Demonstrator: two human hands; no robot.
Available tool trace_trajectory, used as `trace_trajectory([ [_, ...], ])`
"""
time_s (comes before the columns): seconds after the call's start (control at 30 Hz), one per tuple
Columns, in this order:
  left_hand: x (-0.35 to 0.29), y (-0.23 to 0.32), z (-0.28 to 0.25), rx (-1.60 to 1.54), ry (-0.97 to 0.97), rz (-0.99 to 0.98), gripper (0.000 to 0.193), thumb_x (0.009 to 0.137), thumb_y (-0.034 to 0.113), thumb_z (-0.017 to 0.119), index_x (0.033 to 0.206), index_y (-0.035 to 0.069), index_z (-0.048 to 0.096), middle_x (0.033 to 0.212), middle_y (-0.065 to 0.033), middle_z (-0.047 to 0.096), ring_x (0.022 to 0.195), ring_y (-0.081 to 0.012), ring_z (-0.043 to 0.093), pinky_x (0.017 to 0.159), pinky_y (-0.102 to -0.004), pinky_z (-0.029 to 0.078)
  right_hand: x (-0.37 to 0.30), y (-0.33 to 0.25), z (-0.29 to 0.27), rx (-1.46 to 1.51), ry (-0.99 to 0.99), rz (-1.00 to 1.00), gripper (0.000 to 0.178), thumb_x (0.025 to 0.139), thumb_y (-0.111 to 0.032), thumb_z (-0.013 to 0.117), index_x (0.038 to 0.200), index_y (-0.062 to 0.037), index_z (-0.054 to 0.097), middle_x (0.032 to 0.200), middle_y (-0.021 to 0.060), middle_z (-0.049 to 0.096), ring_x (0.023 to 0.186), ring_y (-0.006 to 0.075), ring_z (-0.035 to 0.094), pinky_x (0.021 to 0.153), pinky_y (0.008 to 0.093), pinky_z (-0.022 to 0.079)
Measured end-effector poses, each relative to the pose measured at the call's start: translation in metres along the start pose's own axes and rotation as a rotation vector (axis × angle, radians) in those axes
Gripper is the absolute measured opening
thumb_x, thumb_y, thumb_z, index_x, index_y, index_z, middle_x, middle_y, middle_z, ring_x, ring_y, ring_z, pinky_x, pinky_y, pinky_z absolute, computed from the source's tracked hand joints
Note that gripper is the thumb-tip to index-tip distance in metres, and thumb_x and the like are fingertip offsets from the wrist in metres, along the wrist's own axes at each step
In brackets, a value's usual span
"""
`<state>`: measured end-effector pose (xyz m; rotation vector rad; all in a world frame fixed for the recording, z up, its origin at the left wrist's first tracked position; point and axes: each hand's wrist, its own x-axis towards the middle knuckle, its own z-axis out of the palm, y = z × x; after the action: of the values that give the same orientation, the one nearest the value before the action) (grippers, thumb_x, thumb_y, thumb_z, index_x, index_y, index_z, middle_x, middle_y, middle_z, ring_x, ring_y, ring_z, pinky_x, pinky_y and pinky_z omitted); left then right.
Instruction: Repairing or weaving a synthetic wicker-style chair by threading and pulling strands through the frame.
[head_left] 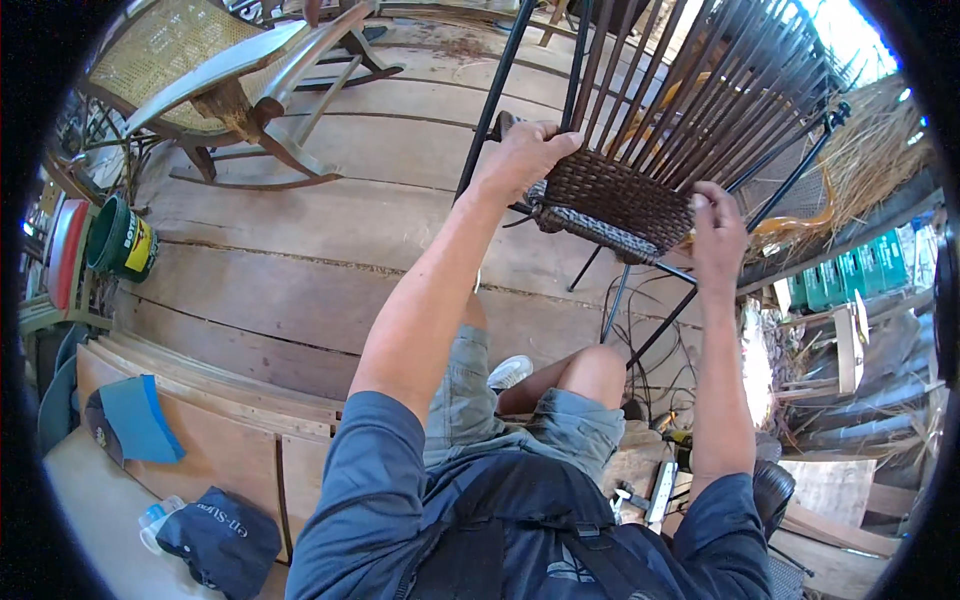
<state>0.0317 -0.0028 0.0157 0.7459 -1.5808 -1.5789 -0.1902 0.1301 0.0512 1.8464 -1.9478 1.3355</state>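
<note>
- the woven brown panel lies between left hand and right hand; its upper strands run out of sight;
- the left hand covers its left corner, fingers partly hidden; I can't judge that hold;
- the right hand curls by its right edge; I can't tell whether it pinches.

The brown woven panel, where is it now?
In the head view, the woven panel is above and right of centre, between the left hand and right hand, below the fanned brown strips.

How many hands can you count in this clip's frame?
2: the left hand at the upper-left of the brown woven panel, the right hand by its right edge.
</note>
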Motion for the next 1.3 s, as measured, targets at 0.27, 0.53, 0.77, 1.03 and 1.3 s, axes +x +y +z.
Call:
trace_trajectory([
  [0.27,-0.031,-0.042,0.021,-0.343,0.46,0.164,0.032,0.091,0.023,0.048,0.108,-0.003,0.056,0.094,-0.0048,0.059,0.086,-0.0136,0.056,0.079,-0.0273,0.044,-0.045,0.085,-0.055,-0.066,0.208,0.215,0.022,0.086,-0.015,0.056,0.1,0.001,0.06,0.089,0.0048,0.061,0.079,0.0095,0.055,0.074,0.0234,0.043],
  [0.53,-0.046,-0.003,0.072,0.758,0.528,0.688,0.023,0.082,0.007,0.054,0.104,0.001,0.056,0.101,-0.0151,0.057,0.098,-0.0326,0.051,0.086,-0.0405,0.041,-0.071,0.078,-0.024,0.822,0.234,0.754,0.02,0.089,-0.017,0.053,0.095,0.0004,0.061,0.085,0.003,0.062,0.074,0.0101,0.057,0.066,0.0251,0.045],
  [0.77,0.003,0.025,0.154,1.342,0.015,0.978,0.03,0.074,0.008,0.05,0.103,0.004,0.057,0.1,-0.0093,0.052,0.095,-0.0272,0.049,0.083,-0.038,0.042,-0.018,0.058,-0.017,-0.246,0.436,-0.195,0.023,0.08,-0.015,0.06,0.099,-0.0042,0.057,0.087,0.0163,0.06,0.082,0.0321,0.058,0.073,0.0369,0.046],
  [1.03,0.021,0.014,0.169,1.451,0.004,0.937,0.032,0.075,0.004,0.048,0.105,0.004,0.058,0.101,-0.0127,0.057,0.093,-0.0297,0.051,0.082,-0.038,0.043,0.007,0.122,-0.021,-0.112,-0.139,-0.182,0.021,0.082,-0.024,0.059,0.075,-0.0038,0.058,0.071,0.018,0.059,0.069,0.0362,0.059,0.06,0.044,0.047],
  [1.3,0.03,0.032,0.198,1.593,0.109,0.595,0.036,0.085,0.038,0.053,0.086,0.002,0.058,0.084,-0.019,0.062,0.078,-0.0377,0.059,0.069,-0.0461,0.047,0.004,0.166,0.021,-0.091,-0.091,-0.215,0.013,0.083,-0.019,0.054,0.087,-0.0079,0.058,0.074,0.0169,0.06,0.074,0.0347,0.059,0.064,0.0432,0.047],
])
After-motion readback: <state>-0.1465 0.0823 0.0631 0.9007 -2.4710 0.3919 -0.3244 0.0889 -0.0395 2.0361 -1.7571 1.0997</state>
